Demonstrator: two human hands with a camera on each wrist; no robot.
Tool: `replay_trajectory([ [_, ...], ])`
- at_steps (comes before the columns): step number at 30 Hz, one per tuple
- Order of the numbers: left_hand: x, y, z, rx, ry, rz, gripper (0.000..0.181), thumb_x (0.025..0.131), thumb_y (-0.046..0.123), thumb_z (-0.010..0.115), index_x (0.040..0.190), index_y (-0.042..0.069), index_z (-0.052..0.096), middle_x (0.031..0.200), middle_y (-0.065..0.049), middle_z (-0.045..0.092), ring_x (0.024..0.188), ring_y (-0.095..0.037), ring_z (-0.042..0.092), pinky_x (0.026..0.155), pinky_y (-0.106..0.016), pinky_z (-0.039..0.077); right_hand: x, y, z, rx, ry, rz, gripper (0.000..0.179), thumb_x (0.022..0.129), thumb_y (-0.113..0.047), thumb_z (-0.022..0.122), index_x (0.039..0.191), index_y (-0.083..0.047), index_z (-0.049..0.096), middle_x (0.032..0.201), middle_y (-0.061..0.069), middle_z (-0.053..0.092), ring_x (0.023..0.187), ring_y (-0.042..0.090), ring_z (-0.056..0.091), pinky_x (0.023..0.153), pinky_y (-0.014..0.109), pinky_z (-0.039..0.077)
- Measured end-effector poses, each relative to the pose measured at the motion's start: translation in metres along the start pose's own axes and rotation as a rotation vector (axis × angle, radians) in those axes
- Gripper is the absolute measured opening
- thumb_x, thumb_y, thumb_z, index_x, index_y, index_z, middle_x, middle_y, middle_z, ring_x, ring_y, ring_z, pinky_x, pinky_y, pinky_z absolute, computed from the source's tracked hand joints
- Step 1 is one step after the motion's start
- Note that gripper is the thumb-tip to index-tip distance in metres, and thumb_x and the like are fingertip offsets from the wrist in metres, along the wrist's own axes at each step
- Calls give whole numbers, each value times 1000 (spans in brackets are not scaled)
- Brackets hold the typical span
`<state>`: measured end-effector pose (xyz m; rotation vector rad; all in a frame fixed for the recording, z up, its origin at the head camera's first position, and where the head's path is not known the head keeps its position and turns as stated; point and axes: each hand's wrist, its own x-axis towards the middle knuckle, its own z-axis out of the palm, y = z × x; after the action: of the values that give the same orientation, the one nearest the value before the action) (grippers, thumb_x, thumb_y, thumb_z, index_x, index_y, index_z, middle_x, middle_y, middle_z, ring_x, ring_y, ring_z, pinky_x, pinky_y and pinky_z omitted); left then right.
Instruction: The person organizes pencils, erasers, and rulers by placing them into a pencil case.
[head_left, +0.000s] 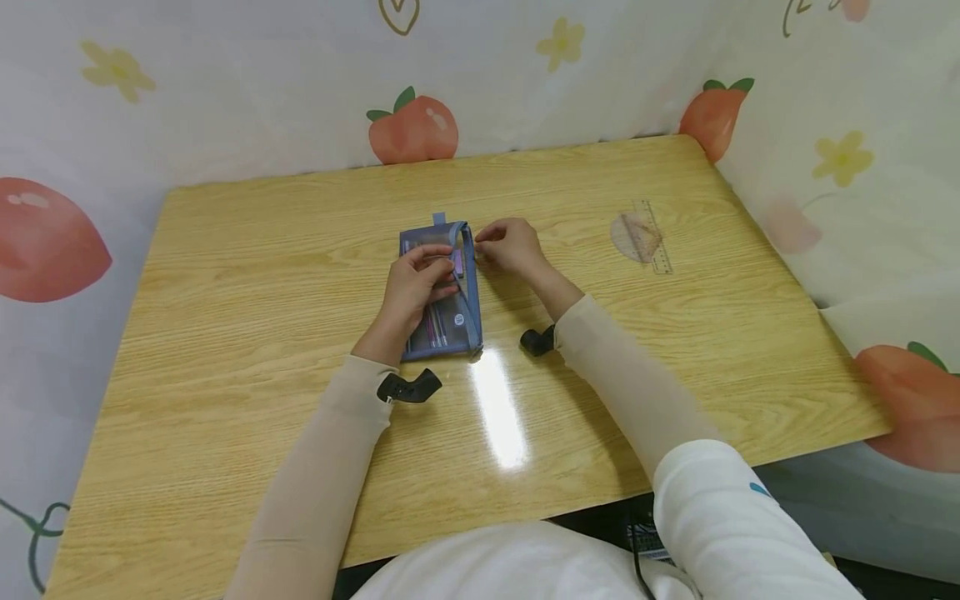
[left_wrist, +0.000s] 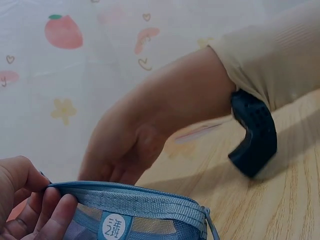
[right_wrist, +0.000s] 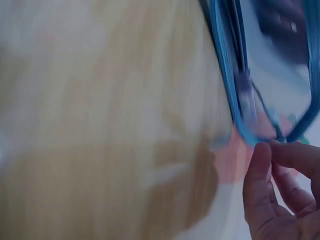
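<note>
A blue mesh zip pencil case (head_left: pixel 441 346) lies on the table with its zip side to the right and its mouth parted. Slim coloured items (head_left: pixel 435 327) and a pink piece (head_left: pixel 459 263) show through and inside it. My left hand (head_left: pixel 417 287) rests over the case and pinches one edge of the mouth. At the far end of the opening, my right hand (head_left: pixel 512 244) has thumb and forefinger together on the blue rim (right_wrist: pixel 250 136). The zip pull (left_wrist: pixel 211 223) hangs at the near corner, beside a round white label (left_wrist: pixel 114 226).
A clear protractor (head_left: pixel 624 237) and a clear ruler (head_left: pixel 662 258) overlap on the table (head_left: pixel 262 292) to the right. Black wrist cameras (head_left: pixel 408 387) sit on both wrists. A printed curtain (head_left: pixel 262 92) hangs behind the table's far edge.
</note>
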<state>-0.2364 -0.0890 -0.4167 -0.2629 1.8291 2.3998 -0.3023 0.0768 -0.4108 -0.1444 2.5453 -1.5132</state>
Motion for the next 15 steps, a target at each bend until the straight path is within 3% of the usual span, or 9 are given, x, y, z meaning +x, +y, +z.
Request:
replay_trajectory([
  [7,1,0,0,14,-1,6,28,82,-1,59,110,-3,58,87,-7,58,66,-13,57,60,-29,57,-5,13,-64,-194,33,0,22,87,-16,60,105,-3,61,101,11,59,86,26,58,70,35,53],
  [15,0,-2,-3,26,2,10,29,83,0,59,111,-3,58,90,-9,57,69,-15,57,62,-30,57,-15,46,-139,-345,113,149,37,89,-25,54,117,-1,55,118,18,52,99,32,51,80,41,48],
])
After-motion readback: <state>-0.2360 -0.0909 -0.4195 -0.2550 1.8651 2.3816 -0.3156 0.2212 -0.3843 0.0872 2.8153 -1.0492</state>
